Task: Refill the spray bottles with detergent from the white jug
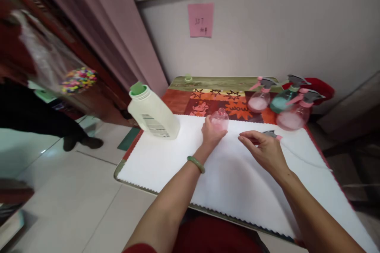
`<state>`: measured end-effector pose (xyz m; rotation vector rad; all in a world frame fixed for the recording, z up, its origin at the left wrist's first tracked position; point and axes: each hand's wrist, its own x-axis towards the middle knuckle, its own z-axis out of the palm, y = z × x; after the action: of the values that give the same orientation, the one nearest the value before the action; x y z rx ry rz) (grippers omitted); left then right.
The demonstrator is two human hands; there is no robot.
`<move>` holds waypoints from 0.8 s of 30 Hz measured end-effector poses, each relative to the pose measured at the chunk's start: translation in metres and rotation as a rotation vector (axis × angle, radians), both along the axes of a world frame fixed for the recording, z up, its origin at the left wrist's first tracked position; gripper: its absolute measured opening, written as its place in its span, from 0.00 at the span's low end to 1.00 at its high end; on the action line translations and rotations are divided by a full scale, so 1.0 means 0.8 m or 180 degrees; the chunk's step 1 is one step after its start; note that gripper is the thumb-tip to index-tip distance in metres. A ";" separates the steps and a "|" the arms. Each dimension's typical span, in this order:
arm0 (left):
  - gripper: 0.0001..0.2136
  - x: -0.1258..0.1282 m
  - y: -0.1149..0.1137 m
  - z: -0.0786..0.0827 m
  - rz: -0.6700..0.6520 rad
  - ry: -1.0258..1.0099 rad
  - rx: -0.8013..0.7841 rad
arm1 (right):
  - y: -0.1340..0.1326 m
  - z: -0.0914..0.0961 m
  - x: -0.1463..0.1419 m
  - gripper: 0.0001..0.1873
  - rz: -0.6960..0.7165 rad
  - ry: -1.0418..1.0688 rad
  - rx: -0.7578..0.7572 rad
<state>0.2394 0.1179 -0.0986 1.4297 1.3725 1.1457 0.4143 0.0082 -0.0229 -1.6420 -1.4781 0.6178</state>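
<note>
My left hand [211, 131] is wrapped round a small clear pink spray bottle [220, 119] without its top, which stands upright on the white mat [178, 166]. To its right, my right hand [264, 150] hovers over the mat, thumb and forefinger drawn together, with nothing visible between them. Just behind that hand lies a loose spray head [270, 134] with a pink collar, partly hidden by it. Its thin tube [308, 156] stretches right across the mat. A large white jug [154, 112] stands uncapped at the left, something green in its mouth.
Three filled spray bottles, two pink [259, 102] [292, 118] and one green [282, 101], stand at the back right beside a red object [319, 87]. A green cap [188, 78] sits at the table's back edge. Another person's legs [44, 114] show at the left, near a hanging plastic bag [50, 51].
</note>
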 end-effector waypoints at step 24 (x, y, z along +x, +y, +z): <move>0.17 -0.282 -0.120 0.051 0.2403 -0.0466 0.0707 | 0.116 0.049 -0.296 0.69 0.1256 0.1278 0.0259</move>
<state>0.0139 0.0216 -0.0580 0.9421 1.7787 1.8854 0.1772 0.1014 0.0162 -1.0855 -1.5044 1.0235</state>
